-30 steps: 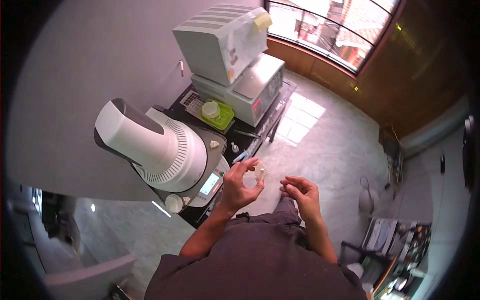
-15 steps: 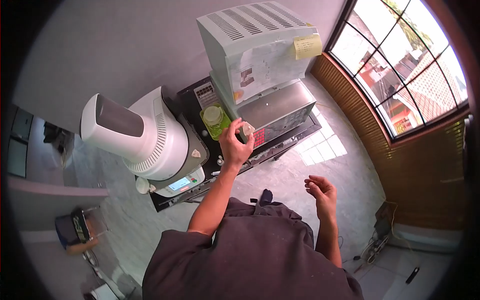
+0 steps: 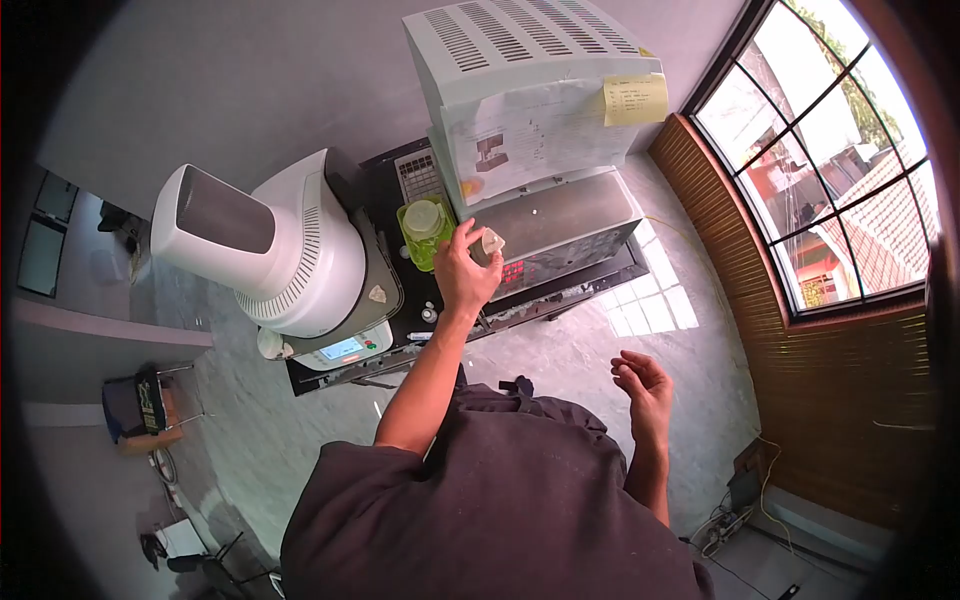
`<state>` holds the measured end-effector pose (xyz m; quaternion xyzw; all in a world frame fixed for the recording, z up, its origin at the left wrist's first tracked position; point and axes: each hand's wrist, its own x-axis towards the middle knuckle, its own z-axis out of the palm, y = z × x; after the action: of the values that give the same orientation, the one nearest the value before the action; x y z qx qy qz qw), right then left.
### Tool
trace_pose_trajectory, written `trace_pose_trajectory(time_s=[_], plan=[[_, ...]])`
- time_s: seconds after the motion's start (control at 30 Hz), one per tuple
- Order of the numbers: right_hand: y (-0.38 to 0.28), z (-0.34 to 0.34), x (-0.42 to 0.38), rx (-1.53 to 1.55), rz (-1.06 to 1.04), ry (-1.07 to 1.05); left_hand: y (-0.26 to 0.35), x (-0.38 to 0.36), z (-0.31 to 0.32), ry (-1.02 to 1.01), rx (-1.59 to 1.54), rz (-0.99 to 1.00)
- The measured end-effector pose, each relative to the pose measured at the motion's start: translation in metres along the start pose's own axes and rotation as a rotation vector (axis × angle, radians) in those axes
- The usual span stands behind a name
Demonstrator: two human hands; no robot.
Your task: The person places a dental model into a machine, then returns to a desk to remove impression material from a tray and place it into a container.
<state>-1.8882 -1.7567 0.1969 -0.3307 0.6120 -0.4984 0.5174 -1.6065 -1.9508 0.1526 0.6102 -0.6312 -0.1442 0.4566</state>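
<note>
So the left hand [image 3: 467, 275] had a small pale piece [image 3: 491, 242] pinched between thumb and fingertips, just above mid-frame, right by the boxy grey machine [image 3: 570, 215]. The right hand [image 3: 648, 385] just kinda hung loosely open, fingers a bit curled, lower right of centre. Over on the left, a white machine [image 3: 310, 255] sat on the black worktop [image 3: 412, 290], green tray [image 3: 424, 258] between both machines.
</note>
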Motion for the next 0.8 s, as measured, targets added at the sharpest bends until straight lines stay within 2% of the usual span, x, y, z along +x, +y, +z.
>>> trace_pose_trajectory(time_s=[0.1,0.43,0.57,0.6,0.7,0.77,0.8], plan=[[-0.002,-0.003,0.002,-0.018,0.000,0.007,0.000,0.000,0.001,0.048,0.045,0.041],[0.004,0.001,0.004,-0.015,0.004,0.004,-0.002,-0.002,0.000,-0.002,-0.037,0.014],[0.001,0.013,0.005,-0.030,0.017,-0.013,0.001,-0.015,-0.013,0.087,-0.029,0.091],[0.000,0.018,0.006,-0.063,0.022,-0.022,0.006,-0.021,-0.021,0.109,-0.070,0.070],[0.000,0.040,0.011,-0.169,0.030,-0.089,0.008,-0.048,-0.050,0.010,-0.162,-0.033],[0.005,0.060,0.018,-0.251,0.029,-0.178,-0.008,-0.074,-0.063,0.003,-0.192,-0.021],[0.006,0.076,0.021,-0.263,0.039,-0.198,-0.013,-0.086,-0.068,0.025,-0.254,-0.077]])
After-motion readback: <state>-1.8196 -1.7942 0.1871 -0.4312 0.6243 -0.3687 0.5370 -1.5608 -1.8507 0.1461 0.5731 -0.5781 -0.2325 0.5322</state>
